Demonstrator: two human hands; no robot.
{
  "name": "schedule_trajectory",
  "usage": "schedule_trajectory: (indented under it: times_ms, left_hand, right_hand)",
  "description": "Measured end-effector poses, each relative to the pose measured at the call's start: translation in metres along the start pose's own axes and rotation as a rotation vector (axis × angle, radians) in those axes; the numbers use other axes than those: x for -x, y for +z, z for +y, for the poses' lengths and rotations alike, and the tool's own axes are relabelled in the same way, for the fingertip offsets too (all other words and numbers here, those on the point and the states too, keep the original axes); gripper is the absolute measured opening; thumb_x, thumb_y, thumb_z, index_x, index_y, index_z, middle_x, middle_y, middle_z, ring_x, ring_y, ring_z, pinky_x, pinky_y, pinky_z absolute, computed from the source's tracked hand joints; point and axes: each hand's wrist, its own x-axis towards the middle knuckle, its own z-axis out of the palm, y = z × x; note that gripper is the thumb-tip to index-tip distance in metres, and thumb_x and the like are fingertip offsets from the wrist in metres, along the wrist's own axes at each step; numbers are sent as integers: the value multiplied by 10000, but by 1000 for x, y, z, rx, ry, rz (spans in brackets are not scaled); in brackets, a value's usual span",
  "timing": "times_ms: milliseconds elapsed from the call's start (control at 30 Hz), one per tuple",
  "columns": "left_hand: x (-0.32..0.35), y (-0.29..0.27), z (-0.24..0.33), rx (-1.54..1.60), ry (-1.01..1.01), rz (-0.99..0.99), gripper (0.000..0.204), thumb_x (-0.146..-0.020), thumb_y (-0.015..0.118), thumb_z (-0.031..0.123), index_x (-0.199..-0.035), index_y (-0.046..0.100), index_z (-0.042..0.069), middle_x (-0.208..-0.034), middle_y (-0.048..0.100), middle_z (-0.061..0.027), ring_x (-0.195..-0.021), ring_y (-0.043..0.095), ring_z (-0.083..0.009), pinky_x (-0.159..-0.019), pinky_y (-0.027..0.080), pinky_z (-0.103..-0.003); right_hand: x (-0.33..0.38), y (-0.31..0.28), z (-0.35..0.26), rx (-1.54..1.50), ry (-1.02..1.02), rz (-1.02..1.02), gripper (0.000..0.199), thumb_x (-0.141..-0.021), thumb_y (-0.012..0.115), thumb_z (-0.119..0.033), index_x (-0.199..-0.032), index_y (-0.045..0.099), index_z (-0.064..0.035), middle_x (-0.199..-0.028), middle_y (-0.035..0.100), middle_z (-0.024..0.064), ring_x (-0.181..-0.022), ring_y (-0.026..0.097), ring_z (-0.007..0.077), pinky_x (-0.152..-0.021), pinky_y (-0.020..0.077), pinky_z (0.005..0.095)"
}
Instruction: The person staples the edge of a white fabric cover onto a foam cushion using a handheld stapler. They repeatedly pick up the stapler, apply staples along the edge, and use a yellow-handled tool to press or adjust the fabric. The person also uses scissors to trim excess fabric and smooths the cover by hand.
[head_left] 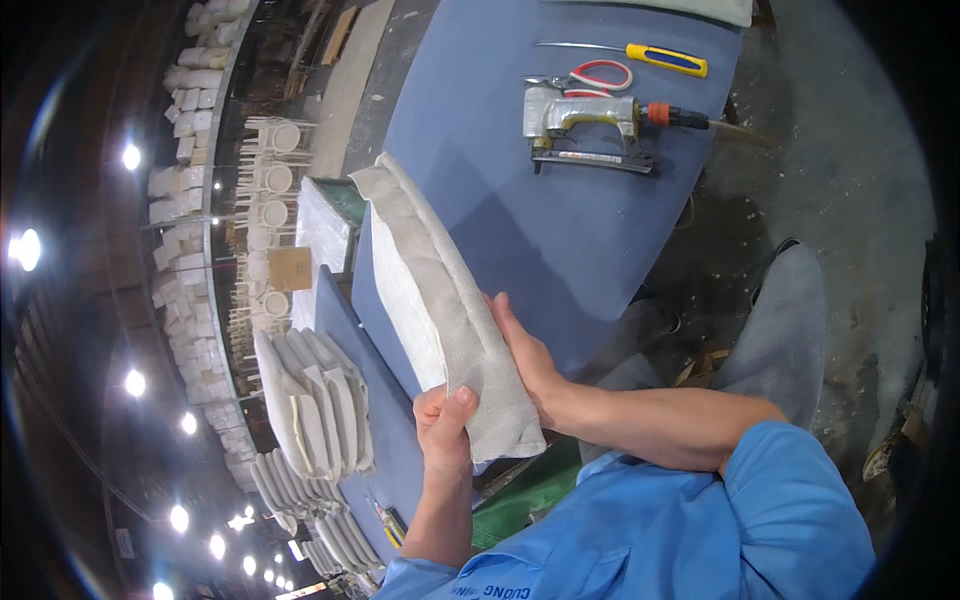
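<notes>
A padded seat cushion (465, 330) in light grey woven fabric is held up on edge over the blue-grey table (590, 230). Its white underside faces left, and a folded fabric border runs along its length. My left hand (443, 425) grips the near lower edge, thumb pressed on the fabric and fingers curled at the white side. Against the right face lies my right hand (528, 360), supporting the cushion; part of its fingers is hidden behind it. Farther off on the table rest a staple gun (585, 125) with an air hose, red-and-white-handled scissors (602, 78) and a yellow-handled screwdriver (668, 60).
Several similar cushions (315, 400) stand stacked at the left on another blue surface. A yellow-handled tool (388, 522) lies near them. Beyond are pale chair frames (275, 180) and a cardboard box (290, 268). Part of another light cushion (690, 8) shows at the table's far edge.
</notes>
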Motion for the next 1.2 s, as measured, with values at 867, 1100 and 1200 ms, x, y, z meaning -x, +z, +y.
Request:
schedule_trajectory:
  times_ms: [867, 1100, 1200]
  left_hand:
    - [-34, 96, -72, -317, -149, -125, 409, -1126, 705, 267, -786, 714, 39, -658, 599, 51, -583, 522, -39, -514, 402, -278]
    - [-28, 99, -80, -277, -76, -54, 413, -1109, 726, 212, -761, 662, 0, -663, 565, 62, -670, 467, -27, -547, 385, -296]
    - [-28, 99, -80, -323, -33, -49, 429, -1097, 734, 197, -736, 633, -11, -640, 541, 46, -653, 445, -37, -537, 371, -311]
  right_hand:
    - [75, -139, -24, 988, -330, 172, 789, -1191, 441, -499, -1690, 338, 103, -1693, 486, 287, -1591, 463, 363, -1300, 354, 409]
    - [89, -136, -31, 1340, -414, 46, 783, -1181, 454, -403, -1732, 197, 92, -1707, 385, 340, -1577, 429, 455, -1293, 367, 468]
    - [92, -134, -26, 1515, -523, 35, 803, -1163, 493, -422, -1741, 213, 58, -1625, 463, 320, -1480, 511, 475, -1233, 432, 496]
